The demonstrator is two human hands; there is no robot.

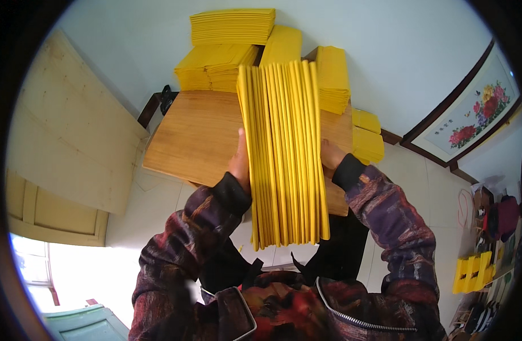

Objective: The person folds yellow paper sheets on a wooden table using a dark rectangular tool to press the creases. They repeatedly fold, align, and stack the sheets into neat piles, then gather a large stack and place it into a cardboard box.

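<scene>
A thick stack of yellow padded envelopes [283, 153] is held up on edge in front of me, over the near part of the wooden table [195, 136]. My left hand [240, 163] presses its left side, thumb pointing up and the other fingers hidden behind or under the stack. On the opposite side, my right hand [331, 154] clasps the stack, its fingers mostly out of sight. Both hands squeeze the bundle between them. Its folded edges face me, and the lower end reaches past the table's near edge.
More yellow envelope piles [218, 65] stand at the table's back, against the wall. Others [367, 136] sit low at its right. A wooden board [79, 125] leans at left; a framed flower picture [468, 119] is at right. Yellow items [474, 273] and bags [502, 219] lie farther right.
</scene>
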